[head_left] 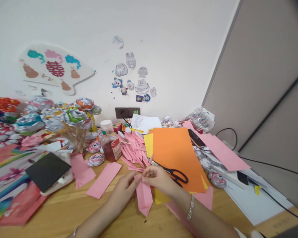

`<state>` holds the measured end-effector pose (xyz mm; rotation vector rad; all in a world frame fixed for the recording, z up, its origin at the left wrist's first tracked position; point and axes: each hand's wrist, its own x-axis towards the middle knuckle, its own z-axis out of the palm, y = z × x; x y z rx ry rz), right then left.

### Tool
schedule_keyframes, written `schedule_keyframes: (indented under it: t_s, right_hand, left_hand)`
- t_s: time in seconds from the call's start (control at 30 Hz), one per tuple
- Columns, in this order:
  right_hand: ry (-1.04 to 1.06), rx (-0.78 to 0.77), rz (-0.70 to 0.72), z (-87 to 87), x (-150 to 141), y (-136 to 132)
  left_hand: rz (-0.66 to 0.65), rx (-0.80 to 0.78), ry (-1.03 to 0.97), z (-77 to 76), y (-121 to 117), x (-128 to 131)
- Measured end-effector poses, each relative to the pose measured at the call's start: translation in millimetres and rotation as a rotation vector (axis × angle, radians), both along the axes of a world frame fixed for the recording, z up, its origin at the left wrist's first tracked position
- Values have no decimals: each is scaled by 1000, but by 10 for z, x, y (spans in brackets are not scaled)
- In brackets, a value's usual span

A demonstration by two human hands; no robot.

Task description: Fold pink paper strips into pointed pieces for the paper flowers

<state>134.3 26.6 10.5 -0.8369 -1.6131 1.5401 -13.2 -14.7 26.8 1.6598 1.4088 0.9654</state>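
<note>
Between my two hands is a folded pink paper strip (pixel 144 197), its pointed lower end hanging toward me just over the table. My left hand (pixel 127 185) pinches its top end from the left. From the right, my right hand (pixel 154 176) closes on the same top end, fingertips meeting those of the left. Just beyond the hands lies a pile of narrow folded pink paper pieces (pixel 134 145). Black-handled scissors (pixel 178 175) rest on an orange paper sheet (pixel 173 148), their blades partly behind my right hand. A flat pink paper strip (pixel 104 180) lies left of my left hand.
A bottle of dark red liquid (pixel 110 142) stands behind the flat strip. Crumpled paper flowers on sticks (pixel 76 122) crowd the left back. A black tablet-like panel (pixel 48 172) lies at left. Right of the orange sheet are a phone (pixel 196 138), pink sheets (pixel 225 152) and cables (pixel 275 170).
</note>
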Motion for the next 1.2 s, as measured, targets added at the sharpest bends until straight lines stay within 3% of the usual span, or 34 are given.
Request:
schedule_keyframes:
  t_s: [0.23, 0.57, 1.2]
  right_hand:
    - [-12, 58, 19, -26, 9, 8]
    - [-13, 19, -35, 92, 42, -34]
    - [-117, 188, -83, 71, -5, -72]
  left_hand:
    - [24, 27, -68, -14, 11, -22]
    - [2, -124, -413, -150, 76, -64]
    - [-2, 41, -48, -18, 22, -38]
